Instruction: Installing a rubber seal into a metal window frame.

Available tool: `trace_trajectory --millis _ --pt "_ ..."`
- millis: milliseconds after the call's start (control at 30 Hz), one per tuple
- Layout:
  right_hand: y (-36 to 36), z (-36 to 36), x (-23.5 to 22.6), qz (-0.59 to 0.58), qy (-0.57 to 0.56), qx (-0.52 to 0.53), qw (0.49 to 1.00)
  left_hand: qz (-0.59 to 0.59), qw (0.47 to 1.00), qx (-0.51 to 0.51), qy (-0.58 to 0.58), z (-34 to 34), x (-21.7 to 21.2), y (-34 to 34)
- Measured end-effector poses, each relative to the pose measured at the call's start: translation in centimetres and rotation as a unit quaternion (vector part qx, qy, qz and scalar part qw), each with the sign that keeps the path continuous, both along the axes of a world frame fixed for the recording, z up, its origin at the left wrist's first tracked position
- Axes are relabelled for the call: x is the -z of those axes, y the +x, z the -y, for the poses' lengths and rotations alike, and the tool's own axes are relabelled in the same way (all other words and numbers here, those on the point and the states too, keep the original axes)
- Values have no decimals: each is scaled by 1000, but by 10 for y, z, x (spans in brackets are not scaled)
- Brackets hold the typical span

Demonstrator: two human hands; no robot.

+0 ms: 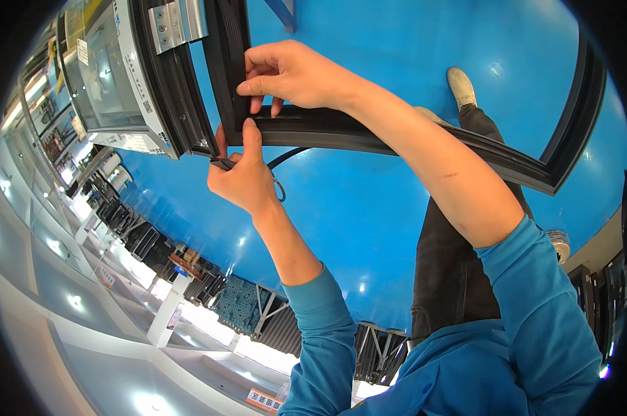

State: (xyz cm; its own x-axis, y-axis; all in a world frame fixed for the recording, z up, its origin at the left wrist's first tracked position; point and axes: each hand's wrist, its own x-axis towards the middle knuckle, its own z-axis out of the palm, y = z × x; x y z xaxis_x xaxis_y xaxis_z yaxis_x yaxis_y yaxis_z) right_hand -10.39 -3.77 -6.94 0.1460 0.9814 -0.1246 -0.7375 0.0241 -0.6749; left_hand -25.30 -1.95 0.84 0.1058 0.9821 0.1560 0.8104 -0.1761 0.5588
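A black window frame (410, 142) stands over the blue floor, its inner corner near the upper middle. My right hand (293, 73) pinches the inner edge of the frame's upright bar just above that corner. My left hand (243, 177) is right below the corner. Its thumb presses up on the frame's lower bar, and its fingers are closed on a thin black rubber strip (286, 157) that curves off to the right. Both forearms wear blue sleeves.
A grey-and-white glazed window unit (119, 76) leans at the upper left, touching the black frame. Black trousers (452, 270) and light shoes (461, 87) show on the blue floor (369, 222). Racks of stacked frames (147, 243) and lit aisles fill the left and bottom.
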Motion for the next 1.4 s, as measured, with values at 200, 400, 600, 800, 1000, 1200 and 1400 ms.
trace_trajectory --millis 200,400,600,800,1000,1200,1400 --pt "7 -2 -4 206 -33 -3 978 38 999 -30 17 1 6 2" --pt "16 3 -3 207 -37 -18 977 44 999 -30 8 -3 5 0" --pt "24 -3 2 195 -24 -45 980 21 1000 -21 -5 -4 0 4" --pt "22 -7 -1 236 -23 -35 971 30 999 -34 14 -4 3 6" --pt "19 -1 -3 234 -25 -13 972 20 998 -41 39 0 10 8" --pt "1 -4 -28 237 -150 -34 959 -2 998 -51 30 0 11 7" --pt "-12 -6 -25 192 -190 -15 963 7 997 -27 66 -4 17 4"
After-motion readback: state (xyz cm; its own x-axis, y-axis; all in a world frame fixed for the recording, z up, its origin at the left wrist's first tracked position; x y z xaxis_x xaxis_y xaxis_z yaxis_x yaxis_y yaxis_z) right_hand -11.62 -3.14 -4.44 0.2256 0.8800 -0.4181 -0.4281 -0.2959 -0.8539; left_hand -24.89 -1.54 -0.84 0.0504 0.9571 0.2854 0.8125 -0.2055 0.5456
